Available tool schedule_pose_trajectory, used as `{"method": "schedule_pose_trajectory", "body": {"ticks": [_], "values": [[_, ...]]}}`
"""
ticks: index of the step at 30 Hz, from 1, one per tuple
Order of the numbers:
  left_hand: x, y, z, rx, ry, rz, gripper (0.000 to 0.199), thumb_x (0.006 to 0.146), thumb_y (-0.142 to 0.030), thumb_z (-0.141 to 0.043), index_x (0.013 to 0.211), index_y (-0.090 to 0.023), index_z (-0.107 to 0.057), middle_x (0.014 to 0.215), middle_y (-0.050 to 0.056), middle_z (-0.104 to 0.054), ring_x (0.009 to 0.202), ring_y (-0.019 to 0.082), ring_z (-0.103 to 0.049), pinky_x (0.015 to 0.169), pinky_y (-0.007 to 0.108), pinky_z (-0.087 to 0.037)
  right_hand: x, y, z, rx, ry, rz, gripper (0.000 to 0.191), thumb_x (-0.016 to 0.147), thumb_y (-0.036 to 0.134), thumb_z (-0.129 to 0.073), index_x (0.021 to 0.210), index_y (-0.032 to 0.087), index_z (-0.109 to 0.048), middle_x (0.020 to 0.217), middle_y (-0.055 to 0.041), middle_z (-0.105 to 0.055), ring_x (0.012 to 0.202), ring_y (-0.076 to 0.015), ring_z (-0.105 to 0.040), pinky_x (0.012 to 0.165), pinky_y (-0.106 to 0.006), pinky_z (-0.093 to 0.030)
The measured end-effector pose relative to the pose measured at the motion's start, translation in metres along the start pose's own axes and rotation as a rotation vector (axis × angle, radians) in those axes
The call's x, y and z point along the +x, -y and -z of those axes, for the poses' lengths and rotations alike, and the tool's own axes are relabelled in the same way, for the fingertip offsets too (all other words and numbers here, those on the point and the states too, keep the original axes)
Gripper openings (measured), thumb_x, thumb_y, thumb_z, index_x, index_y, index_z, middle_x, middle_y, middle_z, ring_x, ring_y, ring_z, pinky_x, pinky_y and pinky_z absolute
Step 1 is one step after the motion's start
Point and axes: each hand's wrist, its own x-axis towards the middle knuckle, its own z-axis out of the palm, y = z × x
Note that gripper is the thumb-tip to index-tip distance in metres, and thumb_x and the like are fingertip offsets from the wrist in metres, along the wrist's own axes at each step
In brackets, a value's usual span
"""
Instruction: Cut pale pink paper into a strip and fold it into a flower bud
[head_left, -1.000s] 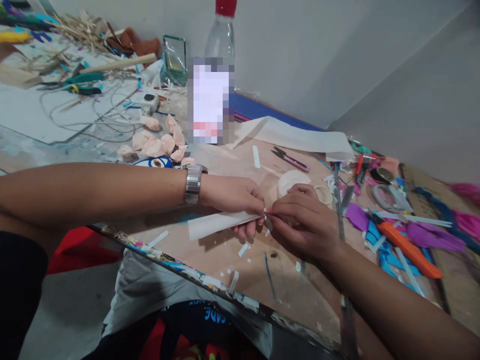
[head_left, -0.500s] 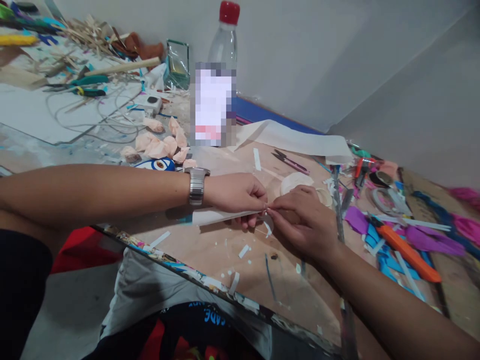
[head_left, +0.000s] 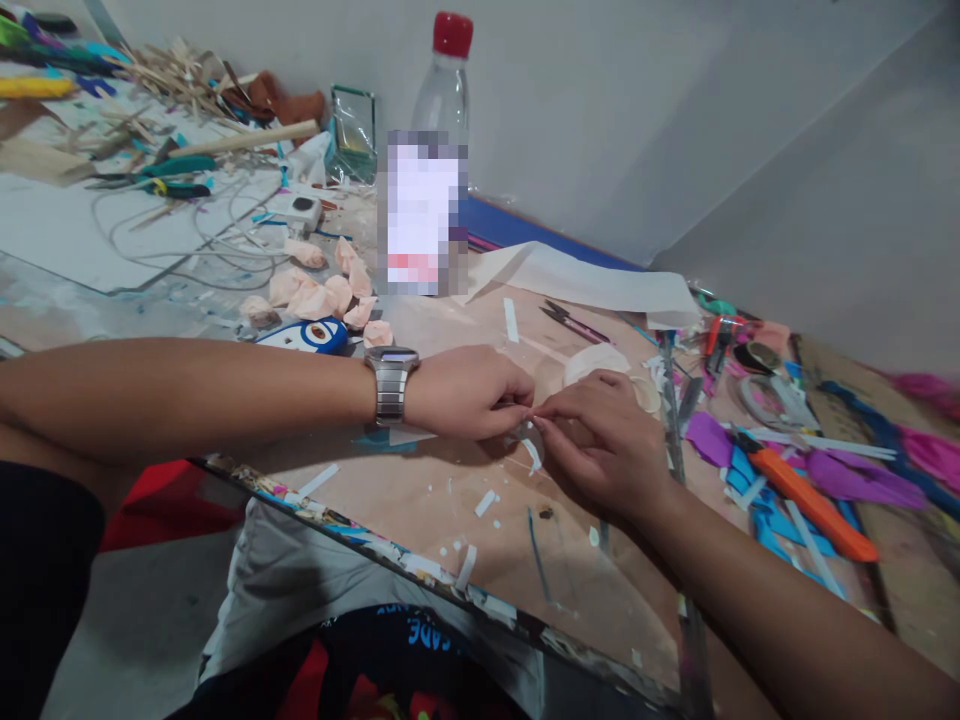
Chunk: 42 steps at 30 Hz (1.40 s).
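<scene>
Desk rim: the near edge of the desk (head_left: 630,600) is crusted with bits, and white strips (head_left: 486,502) lie loose there, probably offcuts left where they fell.
Right hand (head_left: 607,430): thumb and forefinger are pinched narrow on what seems the tip of white paper (head_left: 411,435), likely for fine control.
Left hand (head_left: 480,390): fingers curl in, thumb against forefinger, apparently holding that same paper and meeting the other fingertips.
Paper position: mostly hidden under the left wrist, only a pale end showing below the wristwatch (head_left: 390,385); the hand probably steadies its length.
Curled sliver (head_left: 534,457): just below the fingertips; whether it is attached I cannot tell.
Craft knife (head_left: 814,495): orange, lying to the right among scraps, perhaps set aside to free the middle.
White roll (head_left: 596,362): just behind the right-hand fingers, partly covered by them.
Thread snips (head_left: 576,322): lie beyond the roll, seemingly handy.
Phone (head_left: 420,215): its blurred screen stands upright before a red-capped bottle (head_left: 442,95), which likely props it facing the person.
</scene>
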Motion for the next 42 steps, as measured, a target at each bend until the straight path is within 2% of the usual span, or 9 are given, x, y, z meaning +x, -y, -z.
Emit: {"method": "schedule_pose_trajectory", "body": {"ticks": [7,16,23,29,35,42], "values": [[-0.0008,0.0039,-0.0076,0.225,-0.064,-0.086,0.032,0.100,-0.038,-0.054,0.091,-0.018,-0.078,0.074,0.003,-0.073,0.059,0.011,-0.054,0.059,0.028,-0.025,-0.0017,-0.0014,-0.0021,0.005,0.018,-0.009,0.004,0.097,0.021,-0.065,0.094,0.019,-0.064,0.087,0.0000,-0.072,0.079,-0.0132,-0.064,0.092,-0.038,-0.039],[0.0009,0.0031,-0.0090,0.434,-0.030,-0.149,0.035,0.105,-0.038,-0.044,0.095,-0.019,-0.073,0.079,0.004,-0.074,0.066,0.013,-0.062,0.057,0.032,-0.021,-0.0026,-0.0030,-0.0028,0.000,0.022,-0.012,0.002,0.095,0.020,-0.065,0.096,0.020,-0.064,0.089,-0.0006,-0.071,0.084,-0.0144,-0.064,0.090,-0.037,-0.041],[0.0016,0.0040,-0.0099,0.466,-0.036,-0.149,0.036,0.105,-0.038,-0.044,0.091,-0.018,-0.071,0.078,0.003,-0.073,0.066,0.013,-0.063,0.056,0.031,-0.022,-0.0016,-0.0009,-0.0013,-0.061,-0.021,-0.009,0.003,0.093,0.020,-0.069,0.094,0.020,-0.067,0.086,-0.0011,-0.071,0.086,-0.0171,-0.063,0.089,-0.039,-0.043],[-0.0006,-0.0003,-0.0089,0.438,-0.017,-0.145,0.032,0.104,-0.037,-0.046,0.093,-0.019,-0.070,0.081,0.003,-0.074,0.065,0.014,-0.062,0.057,0.032,-0.021,-0.0019,-0.0021,-0.0016,-0.021,0.040,0.007,0.000,0.097,0.019,-0.062,0.097,0.019,-0.062,0.090,-0.0018,-0.069,0.090,-0.0168,-0.060,0.091,-0.038,-0.040],[-0.0019,-0.0003,-0.0107,0.406,-0.055,-0.179,0.030,0.104,-0.041,-0.048,0.100,-0.020,-0.070,0.081,0.003,-0.074,0.065,0.014,-0.063,0.056,0.031,-0.024,-0.0012,-0.0014,-0.0018,-0.004,0.089,-0.011,0.004,0.099,0.020,-0.054,0.097,0.019,-0.058,0.092,-0.0031,-0.068,0.093,-0.0181,-0.059,0.093,-0.039,-0.038],[-0.0002,0.0022,-0.0085,0.435,-0.021,-0.136,0.030,0.104,-0.039,-0.047,0.098,-0.020,-0.070,0.085,0.004,-0.076,0.070,0.015,-0.066,0.058,0.033,-0.022,-0.0014,-0.0028,-0.0028,-0.004,0.032,-0.031,0.001,0.095,0.021,-0.064,0.094,0.020,-0.063,0.088,-0.0010,-0.070,0.088,-0.0168,-0.061,0.089,-0.038,-0.040]]}}
